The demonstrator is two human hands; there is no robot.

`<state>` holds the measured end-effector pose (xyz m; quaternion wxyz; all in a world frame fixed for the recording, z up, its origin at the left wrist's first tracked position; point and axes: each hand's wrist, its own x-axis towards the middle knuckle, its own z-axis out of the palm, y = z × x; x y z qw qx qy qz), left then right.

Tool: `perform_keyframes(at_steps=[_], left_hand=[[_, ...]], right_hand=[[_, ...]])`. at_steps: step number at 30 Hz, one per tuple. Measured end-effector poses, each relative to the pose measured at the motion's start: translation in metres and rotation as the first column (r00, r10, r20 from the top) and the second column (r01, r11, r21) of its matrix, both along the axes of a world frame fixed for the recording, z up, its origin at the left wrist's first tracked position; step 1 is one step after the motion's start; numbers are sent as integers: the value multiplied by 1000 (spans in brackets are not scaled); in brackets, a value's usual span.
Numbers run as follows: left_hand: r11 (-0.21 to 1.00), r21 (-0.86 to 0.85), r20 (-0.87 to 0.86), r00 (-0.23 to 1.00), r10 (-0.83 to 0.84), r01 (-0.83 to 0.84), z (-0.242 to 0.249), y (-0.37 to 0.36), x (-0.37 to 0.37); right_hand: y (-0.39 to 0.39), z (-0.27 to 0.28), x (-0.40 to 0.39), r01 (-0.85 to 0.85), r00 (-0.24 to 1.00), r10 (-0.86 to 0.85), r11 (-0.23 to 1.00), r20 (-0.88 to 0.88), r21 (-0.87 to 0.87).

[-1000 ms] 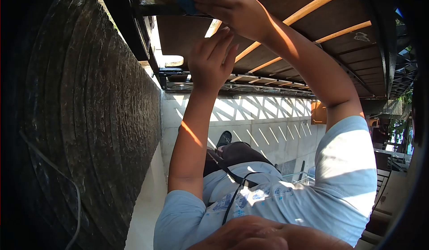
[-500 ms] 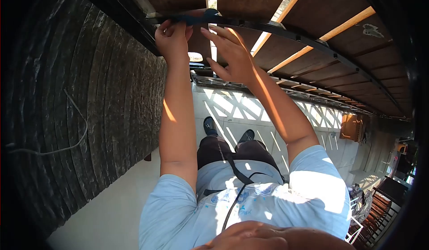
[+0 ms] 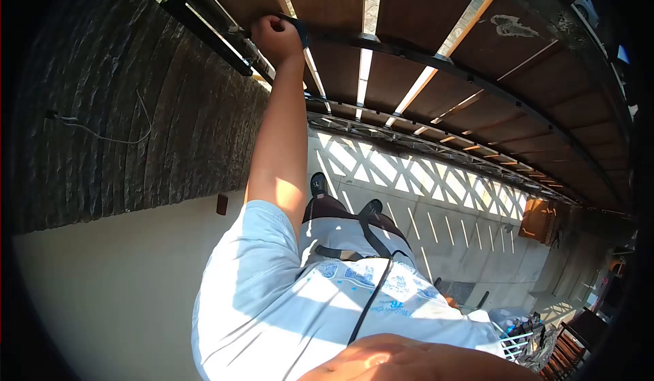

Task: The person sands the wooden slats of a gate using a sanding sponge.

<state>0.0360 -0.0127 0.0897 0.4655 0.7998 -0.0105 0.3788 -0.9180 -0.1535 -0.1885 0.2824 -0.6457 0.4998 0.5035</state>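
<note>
My left hand (image 3: 277,39) is raised to the slatted wooden structure (image 3: 422,13) overhead, at its left end. Its fingers are curled closed around a dark blue-black cloth (image 3: 300,32), part of which shows at the hand's right side, against the curved dark metal bar (image 3: 402,53). My right arm is lowered. Only a small skin-coloured patch, seemingly my right hand (image 3: 449,301), shows past the edge of my shirt, and its fingers cannot be made out.
A rough dark wall (image 3: 102,115) with a loose wire (image 3: 102,138) stands on the left. Below, a pale tiled floor (image 3: 436,211) carries striped sunlight. A wooden cabinet (image 3: 537,221) is at the right, with a white rack (image 3: 516,345) and bagged items (image 3: 541,343) lower down.
My right hand has dropped from the bar to low beside my body. My left hand stays up at the bar, now closed in a fist. The view has shifted and turned.
</note>
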Motion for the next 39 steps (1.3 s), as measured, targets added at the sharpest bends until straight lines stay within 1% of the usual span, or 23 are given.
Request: perform_keyframes(at_steps=[2,6,8,9,10,11,13,15,17,19,21,22,24,26,27,29,31,33,34,36,37,38,39], left_hand=[[986,33,17,986,165,-165,-1,-15,1],[976,149,-79,982,170,-157,4,-12,-5],[964,238,-70,988,135,-115,4,-10,-21],[945,303,-41,989,143,-124,8,-8,-34],[935,354,-198,975,99,-23,5,-4,-42],[936,352,-197,976,98,-23,1,-7,-51],[810,585,-125,982,139,-40,-7,-11,-70],[843,538,-192,976,101,19,-3,-12,-82],[844,533,-230,970,82,55,-1,-8,-73],[830,557,-237,962,136,20,9,-4,-70],[872,485,-247,967,60,70,12,5,-60],[925,380,-230,970,79,14,9,11,-53],[919,394,-253,957,141,-31,-2,24,-29],[929,368,-256,955,147,-44,18,22,-31],[940,339,-333,940,75,45,24,17,-28],[902,430,-217,969,120,-16,15,2,-16],[931,364,-226,971,81,7,4,-1,-8],[916,402,-222,970,98,-1,0,-6,-17],[920,393,-153,986,71,-6,-3,-8,-20],[889,457,-94,993,72,-21,-3,-7,-21],[890,456,-116,990,81,-19,-4,-7,-21],[913,407,-130,990,62,-4,-3,-7,-21],[936,353,-142,989,38,15,2,-8,-23]], right_hand=[[-3,-24,-73,184,973,-178,982,145,-31],[-21,-77,-107,479,783,-418,877,461,-18],[-31,-39,-23,691,659,-598,721,456,-53],[-37,-34,10,694,625,-596,720,504,-11],[-43,-32,40,695,588,-595,718,548,34],[-50,-35,69,623,610,-528,781,591,55],[-63,-25,131,466,632,-398,881,665,84],[-69,-5,179,376,639,-334,921,693,98],[-79,-14,214,300,528,-299,941,795,155],[-90,-18,235,271,535,-299,946,790,175],[-97,-18,245,257,548,-303,948,780,188],[-102,-17,249,249,612,-290,954,736,169],[-109,-14,246,228,685,-267,962,678,149],[-119,-11,236,53,846,-76,997,527,59],[-121,-6,236,40,854,-66,997,515,60],[-136,8,237,-174,902,124,981,414,85],[-145,11,244,-180,928,134,978,348,103],[-153,22,261,-12,953,-16,996,301,91],[-166,2,256,-3,936,-32,995,351,98],[-182,25,313,-317,849,268,948,456,32],[-187,21,338,-340,717,321,936,618,-92],[-163,88,425,-300,690,300,947,659,-116],[-148,128,487,-198,533,227,970,815,-140]])
